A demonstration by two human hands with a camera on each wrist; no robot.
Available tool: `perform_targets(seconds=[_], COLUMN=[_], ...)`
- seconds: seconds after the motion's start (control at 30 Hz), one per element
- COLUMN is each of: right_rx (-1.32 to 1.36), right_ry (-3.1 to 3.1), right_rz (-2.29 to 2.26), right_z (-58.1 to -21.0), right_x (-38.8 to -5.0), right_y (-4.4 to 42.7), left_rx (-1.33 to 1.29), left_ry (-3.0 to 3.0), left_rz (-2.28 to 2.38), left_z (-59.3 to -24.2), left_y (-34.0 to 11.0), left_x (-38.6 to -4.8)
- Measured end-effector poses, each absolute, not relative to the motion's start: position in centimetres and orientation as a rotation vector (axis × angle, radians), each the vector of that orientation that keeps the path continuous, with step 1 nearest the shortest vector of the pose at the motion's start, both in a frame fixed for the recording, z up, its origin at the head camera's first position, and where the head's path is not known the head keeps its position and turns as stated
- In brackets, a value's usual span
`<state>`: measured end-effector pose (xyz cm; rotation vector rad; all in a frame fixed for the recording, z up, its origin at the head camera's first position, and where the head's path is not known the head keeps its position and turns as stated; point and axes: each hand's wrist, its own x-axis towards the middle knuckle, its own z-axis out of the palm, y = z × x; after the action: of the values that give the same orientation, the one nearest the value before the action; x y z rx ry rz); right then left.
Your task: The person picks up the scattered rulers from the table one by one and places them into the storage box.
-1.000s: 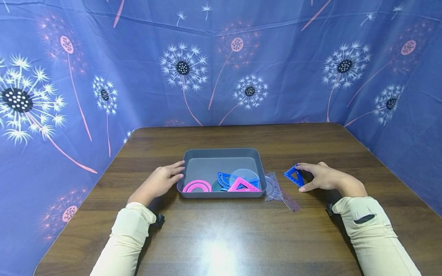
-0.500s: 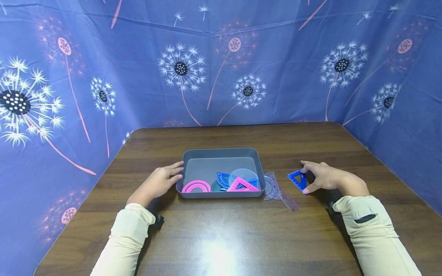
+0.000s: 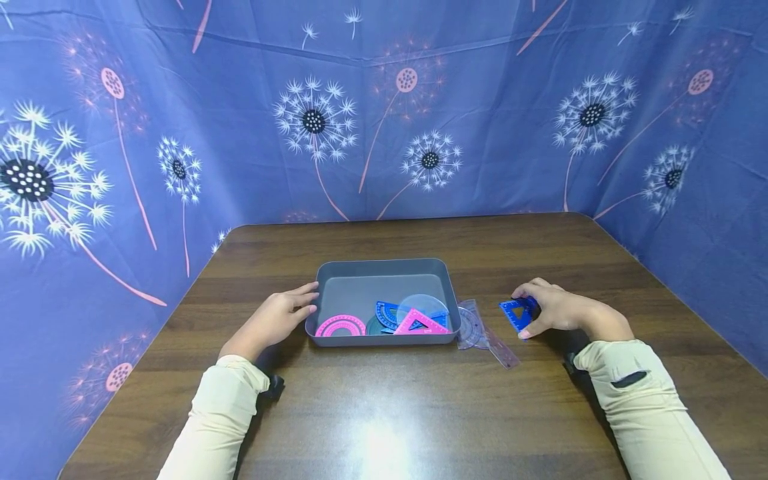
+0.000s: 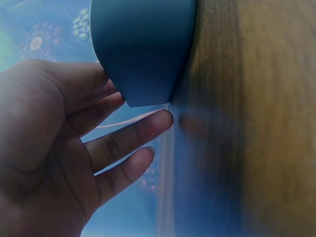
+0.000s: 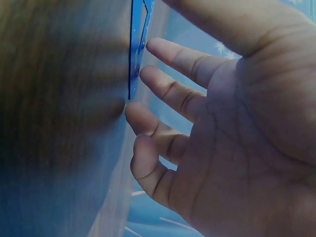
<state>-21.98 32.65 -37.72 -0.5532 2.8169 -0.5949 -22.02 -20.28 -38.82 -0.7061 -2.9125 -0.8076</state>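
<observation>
On the table, a grey tray [image 3: 384,340] holds a pink protractor [image 3: 340,325], a pink set square [image 3: 435,327], blue protractor pieces [image 3: 386,312] and a clear round disc [image 3: 423,302]. My left hand [image 3: 273,320] rests at the tray's left end, fingers loosely extended; some fingertips meet the outer wall [image 4: 143,54] in the left wrist view. Right of the tray, my right hand [image 3: 561,310] holds a small blue set square [image 3: 510,315] low over the wood between thumb and fingers. Part of that set square is hidden under the fingers.
Beside the tray's right end lie a clear protractor template [image 3: 471,325] and a clear purplish ruler [image 3: 503,350], partly overlapping. Wooden table [image 3: 336,413] surrounds everything. A blue dandelion-print cloth [image 3: 372,167] hangs behind and at both sides.
My right hand first drew the blue set square slightly to the right and towards me, then shifted over it, covering more. The left hand and tray stay put.
</observation>
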Motion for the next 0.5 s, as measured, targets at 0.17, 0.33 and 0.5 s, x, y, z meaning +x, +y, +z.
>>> perform_targets(seconds=[0.17,0.33,0.5], right_rx=[-0.558,-0.616,-0.637], right_ry=[2.810,2.805,2.778], right_rz=[-0.597,-0.634,-0.682], right_z=[-37.75,-37.88,-37.96], right_x=[-21.97,-22.09,-22.10], right_y=[32.61,32.53,32.43], left_rx=[-0.688,-0.681,-0.683], left_ry=[-2.928,-2.934,-2.933], left_rz=[-0.822,-0.835,-0.835], left_z=[-38.86,-38.69,-38.75], left_y=[-20.28,-20.24,-20.30], left_x=[-21.97,-21.85,-21.88])
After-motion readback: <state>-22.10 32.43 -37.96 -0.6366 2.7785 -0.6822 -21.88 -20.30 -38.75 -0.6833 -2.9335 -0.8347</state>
